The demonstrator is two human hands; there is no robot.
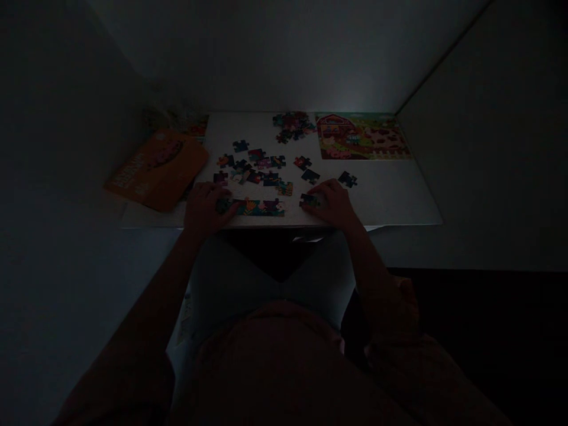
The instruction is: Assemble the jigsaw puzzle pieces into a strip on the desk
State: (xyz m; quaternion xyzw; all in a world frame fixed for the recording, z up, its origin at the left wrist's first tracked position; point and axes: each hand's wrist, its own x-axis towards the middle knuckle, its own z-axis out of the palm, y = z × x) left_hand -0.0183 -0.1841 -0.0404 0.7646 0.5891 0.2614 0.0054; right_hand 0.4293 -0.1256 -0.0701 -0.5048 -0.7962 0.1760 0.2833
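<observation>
A joined strip of jigsaw pieces (261, 207) lies along the table's near edge. At its left end my left hand (207, 207) rests with thumb and fingers closed round the end piece. To the right of the strip, a gap apart, my right hand (333, 204) grips a dark puzzle piece (307, 200) between thumb and fingers, low at the tabletop. Several loose puzzle pieces (270, 178) are spread just beyond the strip. Single pieces lie beyond my right hand, among them a dark one (348, 179) and a red one (302, 163).
The white table (399, 201) stands against a wall, in dim light. A heap of puzzle pieces (294, 125) lies at the back. Right of it is a farm picture (364, 136). An orange box (160, 168) and crumpled clear plastic (171, 115) are at the left.
</observation>
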